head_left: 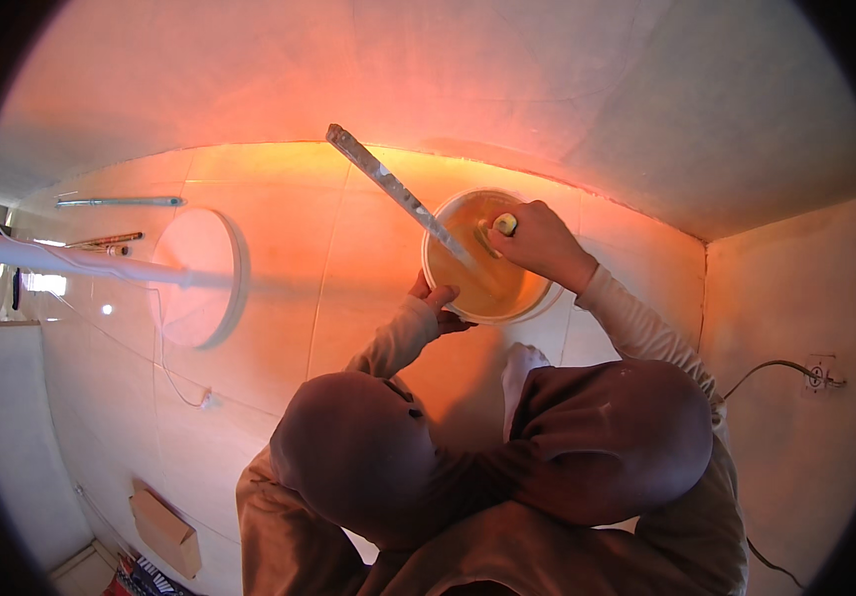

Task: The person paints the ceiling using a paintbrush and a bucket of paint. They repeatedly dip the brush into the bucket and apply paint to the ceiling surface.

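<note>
A round whitish bucket (426,260) with yellowish-amber liquid (492,288) in it stands on the floor in front of my knees. My left hand (440,303) grips the bucket's near left side, thumb toward the rim. Over the right part of the bucket, my right hand (547,243) is closed round a handle with a pale yellow, round end (505,224). Its lower part is hidden by the hand and liquid, so I cannot tell the tool's kind. A long, paint-spattered stick (383,177) leans out over the far left rim, its lower end in the liquid.
Left on the tiled floor is a white round base (194,310) with a pole (80,260) and a thin cord. A bluish tube (120,202) lies beyond it. A brown cardboard piece (164,528) lies lower left. A cable runs from the wall socket (817,375) at right.
</note>
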The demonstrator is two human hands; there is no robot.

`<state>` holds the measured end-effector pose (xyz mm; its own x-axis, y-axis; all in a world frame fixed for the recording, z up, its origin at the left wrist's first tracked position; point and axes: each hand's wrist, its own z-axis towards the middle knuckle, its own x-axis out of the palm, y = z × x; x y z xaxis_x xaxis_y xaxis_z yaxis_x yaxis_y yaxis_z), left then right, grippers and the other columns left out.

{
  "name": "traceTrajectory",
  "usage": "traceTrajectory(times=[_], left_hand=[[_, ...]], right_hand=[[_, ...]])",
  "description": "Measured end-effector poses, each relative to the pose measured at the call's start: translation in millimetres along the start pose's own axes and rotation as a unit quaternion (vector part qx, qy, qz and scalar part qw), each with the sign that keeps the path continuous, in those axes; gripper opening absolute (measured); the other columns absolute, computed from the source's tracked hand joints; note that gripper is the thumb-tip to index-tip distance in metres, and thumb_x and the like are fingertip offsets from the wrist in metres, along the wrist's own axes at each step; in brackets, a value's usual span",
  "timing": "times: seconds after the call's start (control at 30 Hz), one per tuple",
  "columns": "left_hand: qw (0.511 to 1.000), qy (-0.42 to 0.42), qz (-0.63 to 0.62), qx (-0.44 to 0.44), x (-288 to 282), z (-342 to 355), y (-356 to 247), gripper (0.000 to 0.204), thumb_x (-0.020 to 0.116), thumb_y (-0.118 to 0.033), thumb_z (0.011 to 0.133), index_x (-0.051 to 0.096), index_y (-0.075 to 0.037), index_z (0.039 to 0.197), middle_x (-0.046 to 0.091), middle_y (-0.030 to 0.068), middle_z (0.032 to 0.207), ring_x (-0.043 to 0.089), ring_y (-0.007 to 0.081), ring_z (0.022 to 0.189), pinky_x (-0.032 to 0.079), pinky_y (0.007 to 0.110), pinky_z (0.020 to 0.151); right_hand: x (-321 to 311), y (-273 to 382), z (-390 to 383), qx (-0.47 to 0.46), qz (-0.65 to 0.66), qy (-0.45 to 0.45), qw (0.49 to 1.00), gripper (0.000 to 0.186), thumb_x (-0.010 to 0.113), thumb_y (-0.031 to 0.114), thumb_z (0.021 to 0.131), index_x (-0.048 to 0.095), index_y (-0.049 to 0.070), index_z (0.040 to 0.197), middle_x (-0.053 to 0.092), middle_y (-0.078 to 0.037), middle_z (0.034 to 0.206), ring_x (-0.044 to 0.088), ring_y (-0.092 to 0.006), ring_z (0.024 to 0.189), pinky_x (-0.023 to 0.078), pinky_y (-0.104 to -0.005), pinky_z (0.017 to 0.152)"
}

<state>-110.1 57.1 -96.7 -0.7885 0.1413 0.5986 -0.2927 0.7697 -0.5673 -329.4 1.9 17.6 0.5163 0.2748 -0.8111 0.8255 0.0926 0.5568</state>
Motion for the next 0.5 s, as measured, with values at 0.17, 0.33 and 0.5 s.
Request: traceTrajectory(times=[0.17, 0.33, 0.5], left_hand=[[1.000, -0.008, -0.016, 0.005, -5, -3, 2, 0.065, 0.058, -0.016, 0.099, 0.025, -0.026, 0.154, 0.057, 0.0154, 0.135, 0.071, 0.0366, 0.101, 0.064, 0.047, 0.084], [1.000, 0.015, -0.014, -0.005, -1, -2, -3, 0.066, 0.058, -0.016, 0.099, 0.025, -0.025, 0.155, 0.054, 0.0160, 0.138, 0.071, 0.0384, 0.102, 0.064, 0.048, 0.084], [0.999, -0.029, 0.002, -0.016, 7, -7, -5, 0.066, 0.058, -0.013, 0.099, 0.026, -0.023, 0.155, 0.056, 0.0177, 0.137, 0.071, 0.0396, 0.101, 0.064, 0.048, 0.085]], right_hand=[[-12, 27, -20, -0.090, -0.060, -0.106, 0.988, 0.022, 0.065, 0.020, 0.083, 0.074, 0.005, 0.097, 0.072, -0.017, 0.092, 0.068, -0.0367, 0.080, 0.054, -0.0465, 0.074], [17, -16, -10, -0.162, -0.172, 0.039, 0.971, 0.020, 0.067, 0.021, 0.084, 0.073, 0.006, 0.096, 0.069, -0.015, 0.084, 0.068, -0.0359, 0.082, 0.054, -0.0473, 0.075], [1, -13, -25, -0.118, -0.065, -0.026, 0.991, 0.023, 0.064, 0.018, 0.087, 0.072, 0.006, 0.104, 0.072, -0.015, 0.096, 0.070, -0.0340, 0.083, 0.055, -0.0427, 0.075]])
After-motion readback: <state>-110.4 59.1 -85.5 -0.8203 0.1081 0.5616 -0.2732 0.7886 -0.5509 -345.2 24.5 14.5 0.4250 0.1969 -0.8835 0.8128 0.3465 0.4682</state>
